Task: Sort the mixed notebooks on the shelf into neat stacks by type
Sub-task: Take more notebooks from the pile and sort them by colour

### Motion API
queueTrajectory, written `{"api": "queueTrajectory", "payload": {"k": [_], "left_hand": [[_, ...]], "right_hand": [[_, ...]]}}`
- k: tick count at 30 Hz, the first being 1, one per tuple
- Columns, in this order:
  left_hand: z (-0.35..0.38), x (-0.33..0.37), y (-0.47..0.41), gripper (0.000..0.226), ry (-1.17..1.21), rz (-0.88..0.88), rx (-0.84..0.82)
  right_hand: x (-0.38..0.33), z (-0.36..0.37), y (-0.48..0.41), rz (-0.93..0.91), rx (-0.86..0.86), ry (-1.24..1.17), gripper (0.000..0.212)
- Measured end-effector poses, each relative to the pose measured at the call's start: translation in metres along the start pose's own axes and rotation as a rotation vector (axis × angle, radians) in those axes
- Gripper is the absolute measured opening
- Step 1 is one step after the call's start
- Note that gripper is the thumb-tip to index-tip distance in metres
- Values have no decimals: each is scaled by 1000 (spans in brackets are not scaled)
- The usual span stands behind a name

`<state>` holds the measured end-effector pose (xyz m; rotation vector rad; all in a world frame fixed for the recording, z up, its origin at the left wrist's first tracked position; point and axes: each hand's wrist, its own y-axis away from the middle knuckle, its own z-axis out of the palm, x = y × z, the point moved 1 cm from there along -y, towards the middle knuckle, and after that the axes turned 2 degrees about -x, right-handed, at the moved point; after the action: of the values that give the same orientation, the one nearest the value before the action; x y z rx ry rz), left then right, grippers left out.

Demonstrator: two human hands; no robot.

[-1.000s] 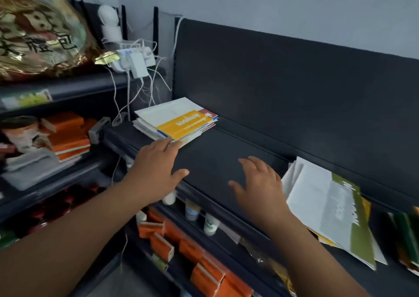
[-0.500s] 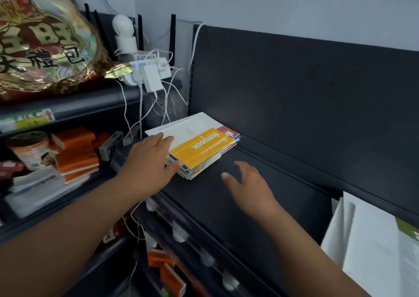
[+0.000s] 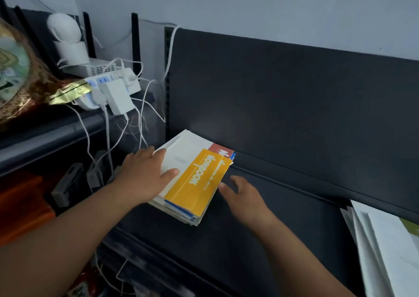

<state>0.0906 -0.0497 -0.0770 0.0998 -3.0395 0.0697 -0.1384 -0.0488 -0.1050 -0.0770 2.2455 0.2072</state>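
Since 1 s ago the left hand [image 3: 147,176] has moved onto the left side of the notebook stack [image 3: 188,153], fingers flat and spread on the white cover. The right hand [image 3: 246,195] has closed in beside the yellow notebook [image 3: 199,183] on top, fingers loosely spread, holding nothing. Judgement: stack bracketed for squaring or lifting, sorting barely begun. The stack lies at the left end of the dark shelf [image 3: 283,240], with a second paper pile [image 3: 385,251] well apart on the right, a power strip [image 3: 108,90] to the left and a grey wall [image 3: 249,6] behind.

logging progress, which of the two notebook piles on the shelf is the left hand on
The pile with the yellow cover, under the left hand; the mostly white pile lies apart at the far right, untouched.
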Motion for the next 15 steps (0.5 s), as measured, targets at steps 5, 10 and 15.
{"api": "queueTrajectory", "payload": {"k": [5,10,15], "left_hand": [[7,-11,-14,71,-33,91,-90],[9,-11,-14,92,-21,197,-66],[9,-8,-14,75,3,259,-51]], "right_hand": [[-12,23,-7,150,5,-188,35],[-17,35,-10,280,21,-421,38],[-18,40,-9,396,89,-579,34]]}}
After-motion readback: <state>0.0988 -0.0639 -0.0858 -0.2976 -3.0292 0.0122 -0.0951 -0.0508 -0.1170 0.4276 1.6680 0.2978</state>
